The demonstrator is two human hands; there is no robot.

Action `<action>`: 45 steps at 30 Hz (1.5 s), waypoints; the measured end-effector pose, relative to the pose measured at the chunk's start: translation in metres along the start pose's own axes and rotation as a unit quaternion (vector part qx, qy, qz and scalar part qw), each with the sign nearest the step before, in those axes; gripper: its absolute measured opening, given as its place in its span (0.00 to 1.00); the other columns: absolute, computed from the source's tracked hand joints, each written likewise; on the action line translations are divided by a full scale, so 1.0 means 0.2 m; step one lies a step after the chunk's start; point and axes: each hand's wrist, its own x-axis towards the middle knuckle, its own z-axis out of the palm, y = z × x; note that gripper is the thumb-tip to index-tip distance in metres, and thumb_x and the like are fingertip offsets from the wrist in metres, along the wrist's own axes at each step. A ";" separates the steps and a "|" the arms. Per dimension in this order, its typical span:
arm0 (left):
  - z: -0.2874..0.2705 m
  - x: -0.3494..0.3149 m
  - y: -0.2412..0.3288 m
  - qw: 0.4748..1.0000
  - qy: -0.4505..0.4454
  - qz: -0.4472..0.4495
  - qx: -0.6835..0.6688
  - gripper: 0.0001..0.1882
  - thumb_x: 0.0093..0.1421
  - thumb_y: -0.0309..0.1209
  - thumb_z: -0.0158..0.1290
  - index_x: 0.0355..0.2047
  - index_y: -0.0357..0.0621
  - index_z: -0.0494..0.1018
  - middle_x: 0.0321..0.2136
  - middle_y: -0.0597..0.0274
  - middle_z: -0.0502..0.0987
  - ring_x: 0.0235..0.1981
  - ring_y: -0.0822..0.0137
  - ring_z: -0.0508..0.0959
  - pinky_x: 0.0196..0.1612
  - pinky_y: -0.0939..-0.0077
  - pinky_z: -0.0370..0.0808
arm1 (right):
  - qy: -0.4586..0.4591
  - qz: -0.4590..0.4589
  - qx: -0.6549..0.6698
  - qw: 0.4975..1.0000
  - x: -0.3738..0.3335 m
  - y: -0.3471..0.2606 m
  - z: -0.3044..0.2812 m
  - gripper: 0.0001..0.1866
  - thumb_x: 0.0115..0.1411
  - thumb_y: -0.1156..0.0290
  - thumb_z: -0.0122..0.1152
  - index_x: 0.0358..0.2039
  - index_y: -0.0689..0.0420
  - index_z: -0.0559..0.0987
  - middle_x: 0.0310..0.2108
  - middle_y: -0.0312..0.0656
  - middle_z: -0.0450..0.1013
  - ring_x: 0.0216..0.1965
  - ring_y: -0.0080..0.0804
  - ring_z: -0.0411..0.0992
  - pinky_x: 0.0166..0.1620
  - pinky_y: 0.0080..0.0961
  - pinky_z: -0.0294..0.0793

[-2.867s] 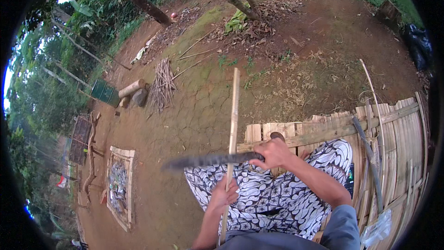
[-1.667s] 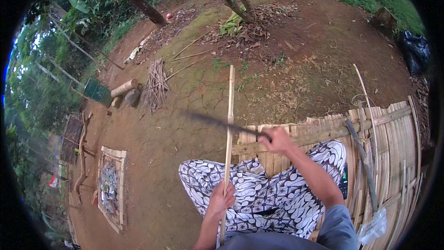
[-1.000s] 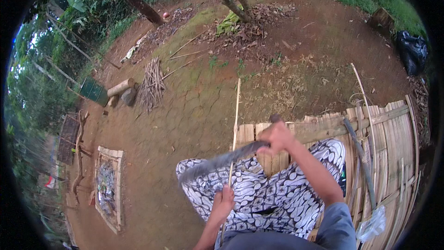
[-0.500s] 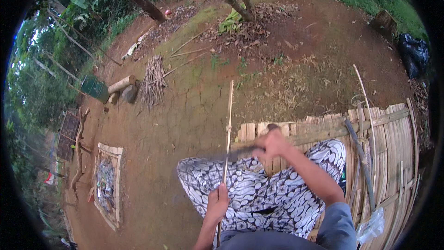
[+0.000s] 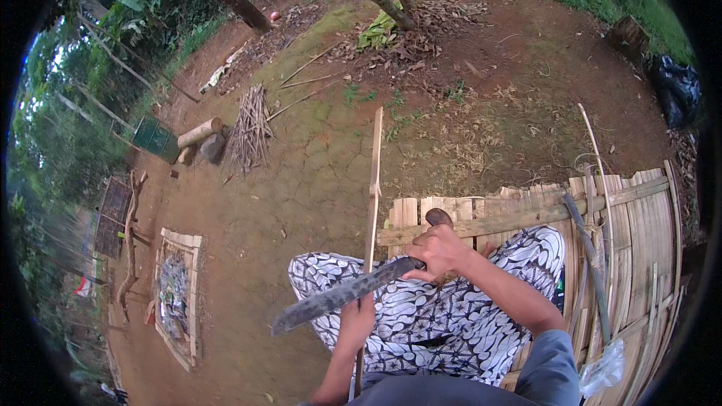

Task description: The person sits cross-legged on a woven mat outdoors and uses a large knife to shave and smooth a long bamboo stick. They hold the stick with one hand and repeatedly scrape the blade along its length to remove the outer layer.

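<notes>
My left hand (image 5: 356, 325) is closed round the lower part of a long, thin bamboo strip (image 5: 374, 195), which stretches away from me past a raised node. In my right hand (image 5: 438, 252) is a machete (image 5: 338, 290), gripped by its dark curved wooden handle, fingers wrapped round it. Its broad grey blade slants down to the left, passing over the strip just above my left hand and hiding part of both. Whether the edge touches the strip I cannot tell. Black-and-white patterned cloth (image 5: 451, 331) covers my folded legs beneath.
I sit on a slatted bamboo platform (image 5: 639, 233). Lying on it at the right are a grey pole (image 5: 589, 259), thin strips and a clear plastic bag (image 5: 603, 368). Curled shavings (image 5: 481, 131) litter the ground ahead. A bundle of sticks (image 5: 250, 128) and a bamboo-framed bed (image 5: 195, 301) lie left.
The machete, blurred earlier, has come lower and nearer to me, its blade now across the strip by my left hand. The strip's far end reaches further away and its broader face shows.
</notes>
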 end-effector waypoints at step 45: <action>0.00 -0.11 -0.06 0.987 -0.076 -0.052 -0.132 0.22 0.67 0.41 0.39 0.24 0.36 0.67 0.13 0.69 0.64 0.16 0.77 0.64 0.19 0.77 0.61 | 0.031 0.139 0.047 0.989 -0.02 0.14 0.07 0.23 0.53 0.44 0.54 0.21 0.54 0.77 0.07 0.41 0.64 0.14 0.41 0.69 0.21 0.35 0.69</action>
